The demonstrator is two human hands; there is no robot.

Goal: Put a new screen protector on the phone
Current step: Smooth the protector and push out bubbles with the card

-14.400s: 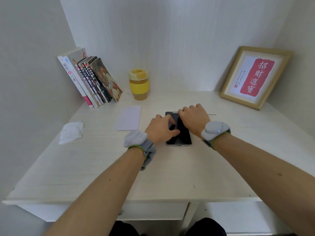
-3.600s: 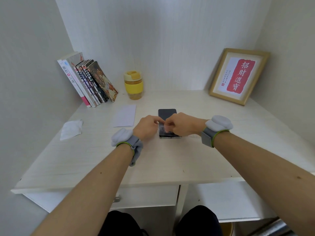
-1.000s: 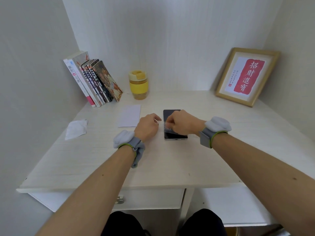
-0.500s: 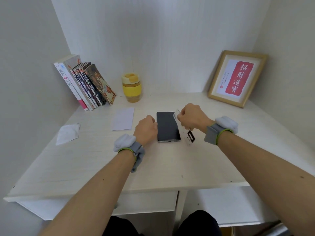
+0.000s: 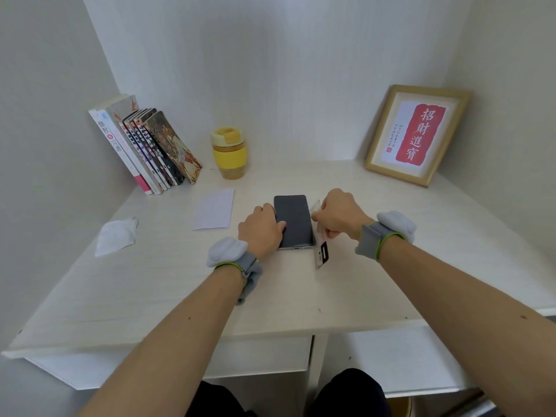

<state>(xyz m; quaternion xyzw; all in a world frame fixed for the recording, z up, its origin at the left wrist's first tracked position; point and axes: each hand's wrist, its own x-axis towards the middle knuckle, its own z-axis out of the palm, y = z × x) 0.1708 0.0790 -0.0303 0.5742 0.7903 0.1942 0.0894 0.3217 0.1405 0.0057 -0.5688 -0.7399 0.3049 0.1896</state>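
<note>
Pale wood-grain desk (image 5: 391, 260) set into a white-walled corner. Far left against the wall, a row of books (image 5: 141, 152) leaning leftward, spines facing out. Just right of them, a yellow cup (image 5: 229, 152) with a cream lid, standing upright. Nearer the front from the cup, a white sheet of paper (image 5: 214, 209) lying flat. Further left, toward the desk's left side, a crumpled white tissue (image 5: 115, 236). Far right corner, a gold picture frame (image 5: 416, 134) propped against the wall, red panel with white characters inside. Below the desk's front edge, a drawer (image 5: 264, 358)
</note>
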